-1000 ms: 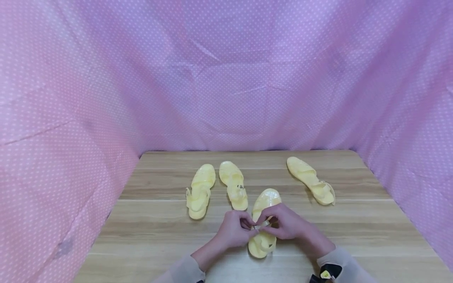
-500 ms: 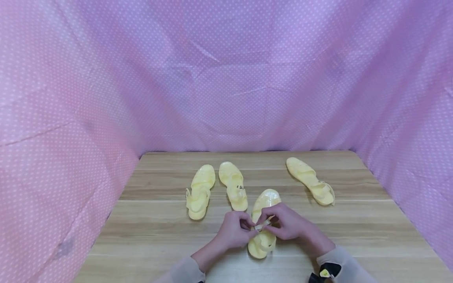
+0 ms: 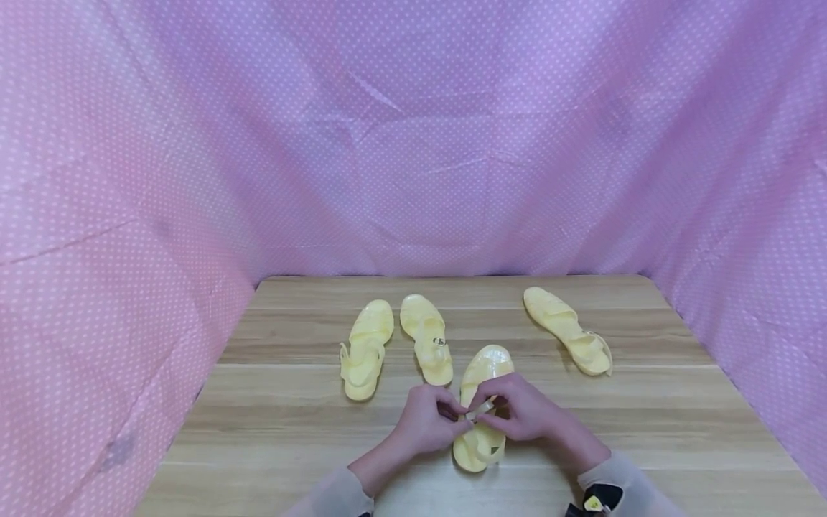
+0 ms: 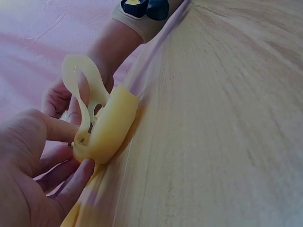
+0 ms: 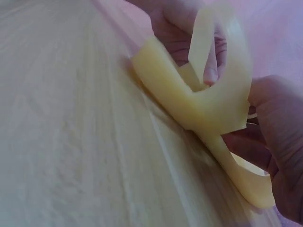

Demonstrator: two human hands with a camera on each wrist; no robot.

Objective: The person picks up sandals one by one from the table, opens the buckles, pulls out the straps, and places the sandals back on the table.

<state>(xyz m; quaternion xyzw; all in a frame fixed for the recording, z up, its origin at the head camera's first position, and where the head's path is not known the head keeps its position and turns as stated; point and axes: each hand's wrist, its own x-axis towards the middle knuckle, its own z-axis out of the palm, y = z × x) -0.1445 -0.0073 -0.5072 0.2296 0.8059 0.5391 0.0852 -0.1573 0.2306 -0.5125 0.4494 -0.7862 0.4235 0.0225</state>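
A pale yellow sandal (image 3: 487, 362) lies on the table close to me, toe pointing away. My left hand (image 3: 429, 420) pinches the strap (image 3: 479, 411) over its middle from the left side. From the right, my right hand (image 3: 520, 406) pinches the same strap between thumb and fingers. In the left wrist view the heel strap (image 4: 71, 71) loops up above the sandal's heel (image 4: 113, 125), and a small metal stud shows at the strap's base. The right wrist view has the loop (image 5: 239, 66) near my right hand (image 5: 284, 137). Fingers hide most of the fastening.
Two more yellow sandals, one at the left (image 3: 368, 348) and one beside it (image 3: 426, 337), lie beyond my left hand. Another yellow sandal (image 3: 567, 330) lies at the back right, slanted. Pink dotted cloth (image 3: 413, 179) encloses the wooden table (image 3: 271, 431) at the back and sides.
Both hands stay at the same sandal. The piece of strap between their fingertips has shifted slightly; the other sandals have not moved.
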